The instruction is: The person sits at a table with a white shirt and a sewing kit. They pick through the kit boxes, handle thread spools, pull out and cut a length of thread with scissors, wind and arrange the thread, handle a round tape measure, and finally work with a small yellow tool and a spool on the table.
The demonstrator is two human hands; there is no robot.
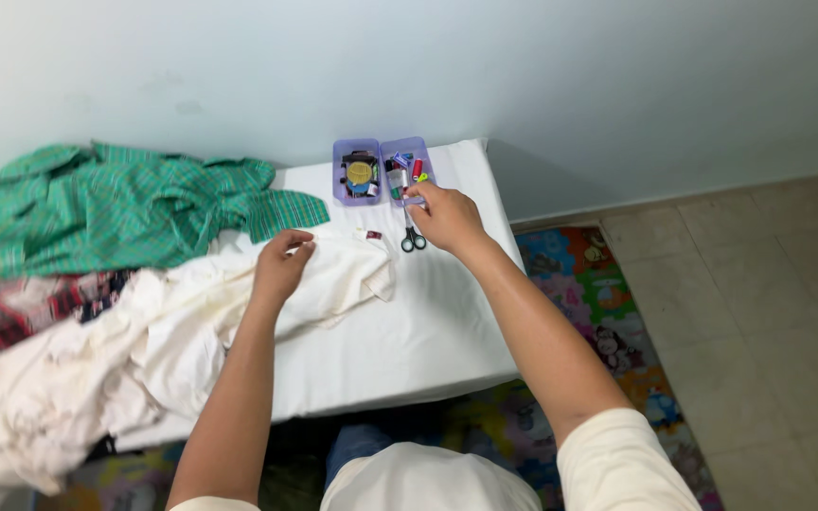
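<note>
Hands both over the white surface (409, 331) at frame centre. I see the right hand (447, 220) at the near rim of the purple tray (382, 170), fingers curled together; can't tell if they pinch anything. Scissors (413, 237) lie just left of that hand, touching or nearly so, handles toward me. Left hand (281, 265) rests on the cream cloth (333, 274), fingers bunched and gripping a fold at its upper edge. Small dark red bit (373, 234) sits between the two hands. Green checked cloth (115, 203) heaped upper left, red plaid cloth (11, 312) at left edge.
</note>
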